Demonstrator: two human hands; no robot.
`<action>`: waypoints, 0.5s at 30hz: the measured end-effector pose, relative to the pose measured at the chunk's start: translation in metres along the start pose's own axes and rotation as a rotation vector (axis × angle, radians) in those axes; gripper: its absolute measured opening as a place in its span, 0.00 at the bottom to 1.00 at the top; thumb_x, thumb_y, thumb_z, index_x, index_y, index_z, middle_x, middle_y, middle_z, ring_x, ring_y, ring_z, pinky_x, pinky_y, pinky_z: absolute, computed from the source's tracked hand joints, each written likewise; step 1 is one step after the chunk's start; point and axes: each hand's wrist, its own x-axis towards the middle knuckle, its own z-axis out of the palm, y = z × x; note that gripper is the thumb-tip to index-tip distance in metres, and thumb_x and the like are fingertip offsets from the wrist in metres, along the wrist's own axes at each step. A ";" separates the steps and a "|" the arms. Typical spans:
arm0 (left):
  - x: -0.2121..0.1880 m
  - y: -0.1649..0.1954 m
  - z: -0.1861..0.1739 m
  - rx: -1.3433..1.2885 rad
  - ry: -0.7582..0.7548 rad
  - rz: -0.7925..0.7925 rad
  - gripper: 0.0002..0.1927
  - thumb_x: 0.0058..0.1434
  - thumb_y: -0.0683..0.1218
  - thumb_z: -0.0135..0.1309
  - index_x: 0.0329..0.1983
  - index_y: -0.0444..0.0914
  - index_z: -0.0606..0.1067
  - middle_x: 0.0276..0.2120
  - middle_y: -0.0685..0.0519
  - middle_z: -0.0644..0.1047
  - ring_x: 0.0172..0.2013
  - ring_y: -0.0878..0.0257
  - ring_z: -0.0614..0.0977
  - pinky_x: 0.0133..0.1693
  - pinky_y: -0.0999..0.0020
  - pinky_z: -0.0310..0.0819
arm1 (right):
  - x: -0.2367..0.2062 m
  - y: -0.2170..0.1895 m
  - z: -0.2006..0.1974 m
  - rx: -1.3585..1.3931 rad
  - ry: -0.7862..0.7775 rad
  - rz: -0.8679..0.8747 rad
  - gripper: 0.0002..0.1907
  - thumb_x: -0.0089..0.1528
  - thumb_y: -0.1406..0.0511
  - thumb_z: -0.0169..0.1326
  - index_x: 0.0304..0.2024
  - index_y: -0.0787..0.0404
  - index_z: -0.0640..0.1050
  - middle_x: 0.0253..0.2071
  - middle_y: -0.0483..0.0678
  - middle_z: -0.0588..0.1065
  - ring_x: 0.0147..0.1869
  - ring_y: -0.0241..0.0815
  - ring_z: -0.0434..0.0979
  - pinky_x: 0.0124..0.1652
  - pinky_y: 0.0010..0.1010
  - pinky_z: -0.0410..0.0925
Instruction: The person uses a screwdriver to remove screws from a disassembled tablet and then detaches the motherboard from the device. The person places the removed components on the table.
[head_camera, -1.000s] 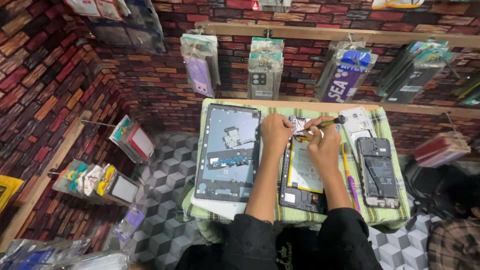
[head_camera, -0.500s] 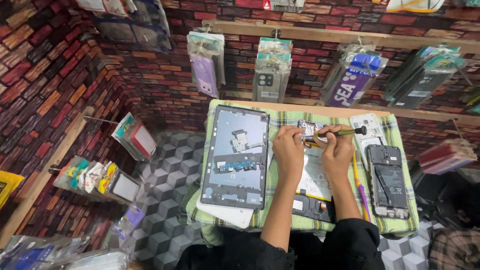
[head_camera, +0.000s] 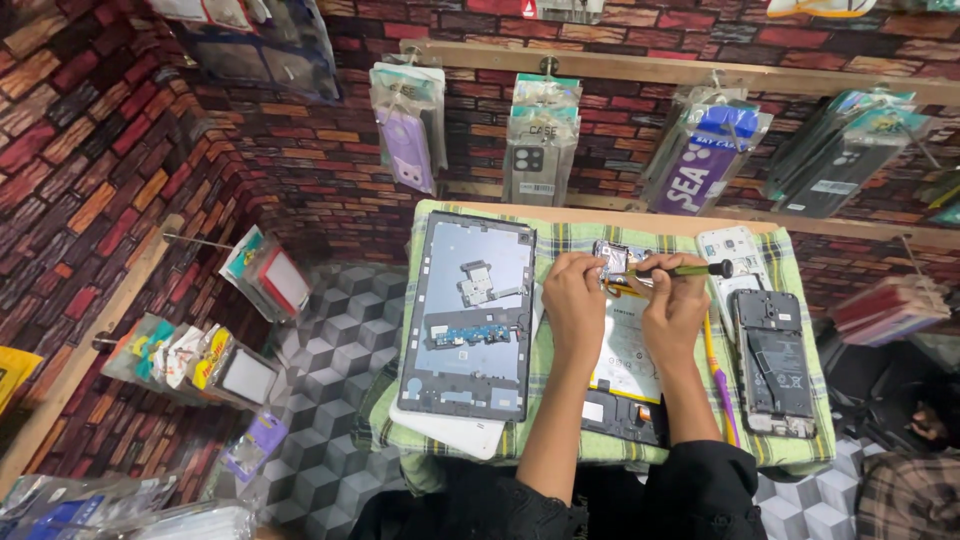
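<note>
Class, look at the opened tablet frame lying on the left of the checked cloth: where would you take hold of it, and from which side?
Grip the opened tablet frame by its long outer edges, probably coming from its free left side. It lies flat, and circuit parts sit exposed in its middle, so fingers should stay on the rim. The left hand and right hand crowd its right side.

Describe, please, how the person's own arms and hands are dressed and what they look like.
Both forearms are bare from about the elbow down, with black sleeves bunched at the upper arms. The left hand and right hand are bare: no gloves. No rings, watch or bracelets can be made out at this size.
</note>
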 end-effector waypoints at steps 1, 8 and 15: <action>0.000 0.000 0.000 0.004 0.005 0.006 0.06 0.59 0.35 0.56 0.36 0.33 0.82 0.40 0.47 0.81 0.40 0.50 0.83 0.45 0.59 0.78 | 0.000 0.000 0.000 -0.001 -0.002 -0.006 0.07 0.73 0.78 0.41 0.50 0.65 0.61 0.47 0.53 0.72 0.55 0.41 0.78 0.53 0.40 0.76; -0.001 0.003 0.000 -0.007 0.003 -0.006 0.06 0.60 0.35 0.56 0.37 0.33 0.82 0.40 0.47 0.81 0.41 0.51 0.83 0.45 0.60 0.78 | 0.000 -0.002 0.000 -0.014 -0.022 -0.010 0.07 0.73 0.78 0.41 0.50 0.65 0.61 0.48 0.54 0.72 0.55 0.42 0.78 0.54 0.40 0.75; -0.002 0.002 0.001 -0.007 -0.006 -0.018 0.06 0.60 0.35 0.56 0.37 0.33 0.82 0.40 0.48 0.81 0.40 0.51 0.83 0.44 0.60 0.78 | -0.002 -0.002 -0.001 0.010 0.010 -0.024 0.06 0.74 0.77 0.41 0.51 0.65 0.61 0.48 0.54 0.72 0.55 0.42 0.77 0.54 0.40 0.76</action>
